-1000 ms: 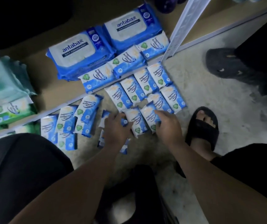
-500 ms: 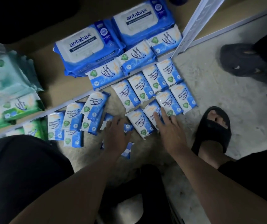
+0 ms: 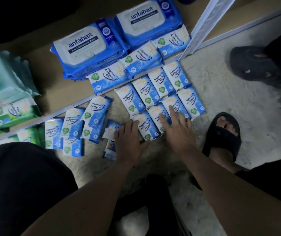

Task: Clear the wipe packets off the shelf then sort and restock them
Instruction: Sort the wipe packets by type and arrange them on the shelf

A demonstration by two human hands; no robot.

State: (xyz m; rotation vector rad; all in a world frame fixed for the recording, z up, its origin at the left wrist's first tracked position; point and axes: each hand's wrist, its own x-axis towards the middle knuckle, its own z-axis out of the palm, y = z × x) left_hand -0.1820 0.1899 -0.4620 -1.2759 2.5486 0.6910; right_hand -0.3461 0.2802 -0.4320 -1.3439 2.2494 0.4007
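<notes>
Pale, gritty concrete floor (image 3: pixel 230 103) in dim light, in front of a low brown shelf board (image 3: pixel 65 92) with a white metal edge and a white perforated upright (image 3: pixel 202 26).

On the floor just off the shelf edge, eight small blue-and-white plastic wipe packets (image 3: pixel 160 80), flat and label up, in two slanted rows of four with edges touching. Right hand (image 3: pixel 179 132) laid over the nearer row, fingers (image 3: pixel 172 111) straight and spread, forefinger tip on the third packet from the left, nothing gripped. Left hand (image 3: pixel 129 140) palm down beside it, fingers (image 3: pixel 133 125) straight and slightly fanned, tips at the near-left packet of that row, palm over part of another small packet, nothing held either.

To the left, a loose heap (image 3: pixel 72 123) of the same small packets, about seven, several overlapping, exact count uncertain. Up on the board, three more of them (image 3: pixel 107 79) in a line along the front edge. Behind these, two stacks of large blue soft packs (image 3: pixel 83 48) with white lids marked "antabax". Far left on the board, large pale green packs (image 3: pixel 5 82) and small green-and-white packets (image 3: pixel 15 111), blurred, number not readable.

Right of the rows, one bare foot in a black slide sandal (image 3: pixel 221 138). Farther off at upper right, a second dark shoe (image 3: pixel 253 65).
</notes>
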